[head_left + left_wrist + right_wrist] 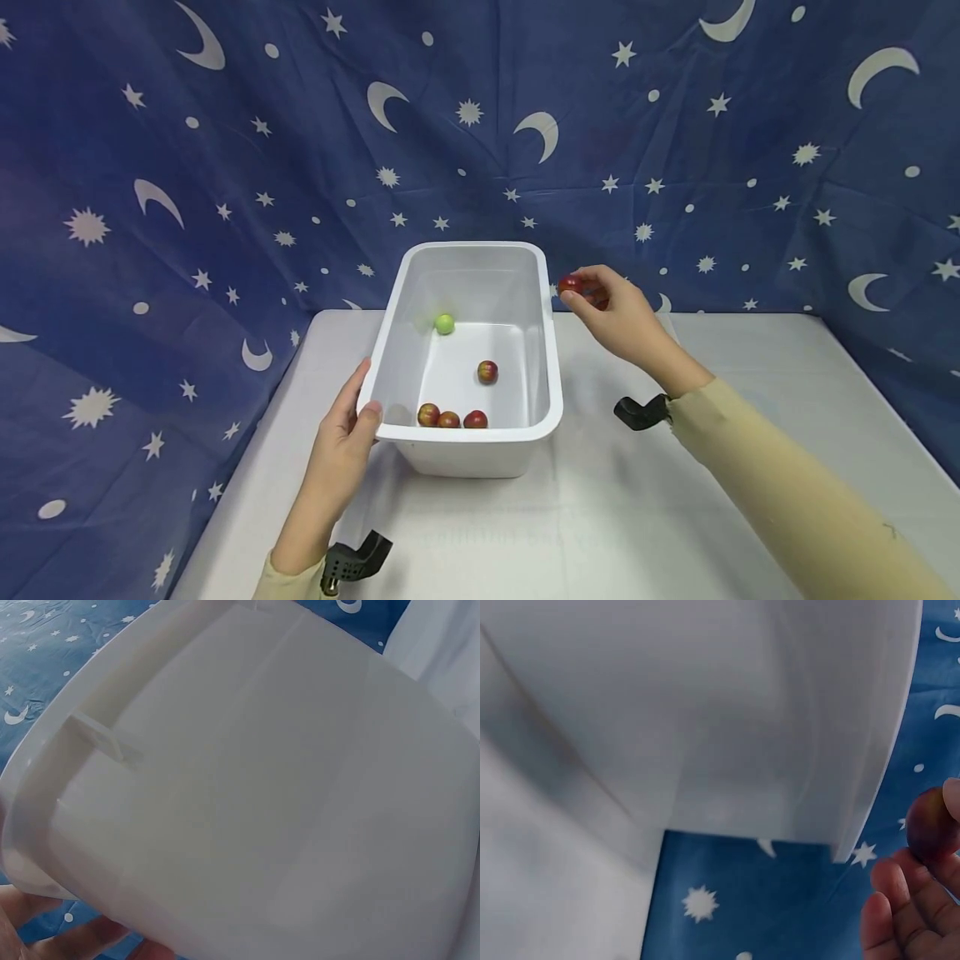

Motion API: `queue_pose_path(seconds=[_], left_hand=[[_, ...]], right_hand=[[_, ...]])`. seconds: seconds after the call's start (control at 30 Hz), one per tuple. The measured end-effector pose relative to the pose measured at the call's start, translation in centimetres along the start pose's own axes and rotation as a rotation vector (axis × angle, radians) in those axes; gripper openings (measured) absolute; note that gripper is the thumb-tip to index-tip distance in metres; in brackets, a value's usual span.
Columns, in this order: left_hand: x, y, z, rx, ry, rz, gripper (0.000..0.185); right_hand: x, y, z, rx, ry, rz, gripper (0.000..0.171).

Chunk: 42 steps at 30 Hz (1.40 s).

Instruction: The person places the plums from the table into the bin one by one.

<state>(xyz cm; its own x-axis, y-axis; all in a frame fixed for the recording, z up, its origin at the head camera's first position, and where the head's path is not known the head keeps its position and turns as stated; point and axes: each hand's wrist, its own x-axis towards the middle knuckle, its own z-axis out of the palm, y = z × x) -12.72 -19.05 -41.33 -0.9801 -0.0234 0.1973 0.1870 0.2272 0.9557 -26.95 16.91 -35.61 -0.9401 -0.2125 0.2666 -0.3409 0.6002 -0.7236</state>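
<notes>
In the head view, a white plastic tub (468,458) stands on the table. My left hand (341,442) grips its near left corner, thumb on the rim and fingers along the outside. My right hand (618,321) is raised beside the far right rim, pinching a red plum (570,285) between thumb and fingers. More red shows by those fingers; whether it is a second plum I cannot tell. Inside the tub lie a green fruit (445,324), a red-yellow plum (487,372) mid-floor and three more plums (476,419) along the near wall.
A white cloth (600,517) covers the table. Behind and to the left hangs a blue curtain (465,167) with white moons and stars. Part of a pale flat thing (667,325) shows behind my right wrist. Both wrists wear black camera mounts (641,412).
</notes>
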Motion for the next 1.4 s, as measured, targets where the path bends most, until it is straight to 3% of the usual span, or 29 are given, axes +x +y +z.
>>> queue_pose_path(seconds=[0.3,0.77,1.1,1.27,1.4], left_hand=[[-0.1,0.0,-0.1,-0.001,0.004,0.003,0.052],[0.1,-0.4,-0.2,0.021,0.010,0.006,0.052],[0.3,-0.5,0.0,-0.013,0.001,0.019,0.052],[0.2,-0.5,0.0,-0.007,0.004,0.023,0.051],[0.1,-0.4,0.0,-0.001,0.008,0.027,0.051]], right_hand=[[1.6,-3.4,0.4,0.063,-0.014,-0.014,0.051],[3.4,-7.5,3.3,0.340,-0.099,0.048,0.045],[4.6,-9.4,5.9,0.341,-0.170,0.054,0.038],[4.9,-9.0,7.2,0.341,-0.236,0.139,0.036],[4.8,-8.6,7.9,0.275,-0.307,0.185,0.034]])
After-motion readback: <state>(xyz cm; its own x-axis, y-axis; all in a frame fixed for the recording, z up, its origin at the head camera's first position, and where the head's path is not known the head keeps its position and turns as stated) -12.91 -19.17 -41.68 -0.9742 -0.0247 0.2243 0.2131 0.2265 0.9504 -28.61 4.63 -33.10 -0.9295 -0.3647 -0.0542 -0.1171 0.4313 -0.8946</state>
